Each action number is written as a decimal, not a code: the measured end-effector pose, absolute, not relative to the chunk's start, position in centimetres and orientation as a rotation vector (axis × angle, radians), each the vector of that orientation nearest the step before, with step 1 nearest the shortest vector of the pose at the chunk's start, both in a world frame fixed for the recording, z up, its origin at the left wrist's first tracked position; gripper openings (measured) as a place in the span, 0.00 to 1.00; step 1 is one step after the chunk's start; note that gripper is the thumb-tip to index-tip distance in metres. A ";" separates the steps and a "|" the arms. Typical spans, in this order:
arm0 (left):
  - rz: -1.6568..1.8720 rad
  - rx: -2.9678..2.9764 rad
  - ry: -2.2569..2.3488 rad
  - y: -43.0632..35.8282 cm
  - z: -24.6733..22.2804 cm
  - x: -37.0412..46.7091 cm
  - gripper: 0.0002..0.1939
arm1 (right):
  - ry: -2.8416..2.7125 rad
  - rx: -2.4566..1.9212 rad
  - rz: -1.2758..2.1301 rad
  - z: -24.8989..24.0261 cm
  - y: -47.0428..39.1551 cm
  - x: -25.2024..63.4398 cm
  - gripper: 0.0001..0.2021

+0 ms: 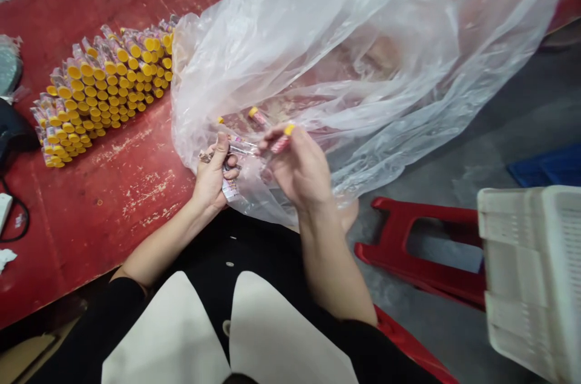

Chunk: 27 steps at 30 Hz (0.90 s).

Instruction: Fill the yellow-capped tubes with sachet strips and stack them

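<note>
My left hand [214, 173] is closed around a small clear printed wrapper [241, 147], whose lower end sticks out below the fingers. Close by on the right, my right hand [303, 167] grips a slim tube [280, 143] with pink and white markings and a yellow cap at its upper end. Both hands are over the near edge of a large clear plastic bag [281, 27]. Another yellow-capped tube [258, 116] lies on the bag just beyond my hands, and a further yellow cap [220, 120] shows left of it.
Many wrapped yellow-capped tubes [104, 91] are stacked on the red table [149, 190] at left. A dark device [16, 133] and a white object stand at the table's far left. On the right are a red stool [426, 251] and a white plastic crate [521, 263].
</note>
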<state>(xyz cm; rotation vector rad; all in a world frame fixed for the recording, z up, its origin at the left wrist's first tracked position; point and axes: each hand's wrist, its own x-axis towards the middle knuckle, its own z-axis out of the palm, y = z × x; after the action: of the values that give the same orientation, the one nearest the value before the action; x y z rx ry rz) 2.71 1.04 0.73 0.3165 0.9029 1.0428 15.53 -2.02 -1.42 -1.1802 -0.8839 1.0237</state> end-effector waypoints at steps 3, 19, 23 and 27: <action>1.020 0.264 0.906 0.8 1.4 2.7 0.22 | -0.970 -1.217 0.852 -0.3 -3.9 16.3 0.23; 0.971 0.522 0.935 -0.5 1.3 2.1 0.28 | -0.813 -1.186 0.582 0.1 -7.0 14.2 0.13; 0.969 0.518 0.951 -0.5 1.6 2.0 0.27 | -0.857 -1.145 0.658 -0.3 -7.7 14.5 0.12; 0.948 0.439 0.952 -0.6 2.0 1.9 0.26 | -0.892 -1.098 0.711 -1.1 -8.3 15.0 0.14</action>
<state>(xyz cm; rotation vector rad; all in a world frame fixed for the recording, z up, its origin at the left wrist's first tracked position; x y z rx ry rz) 1.93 -0.65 2.03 0.4386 0.9523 0.9484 14.99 -8.27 -1.14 -1.0982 -0.8918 0.7111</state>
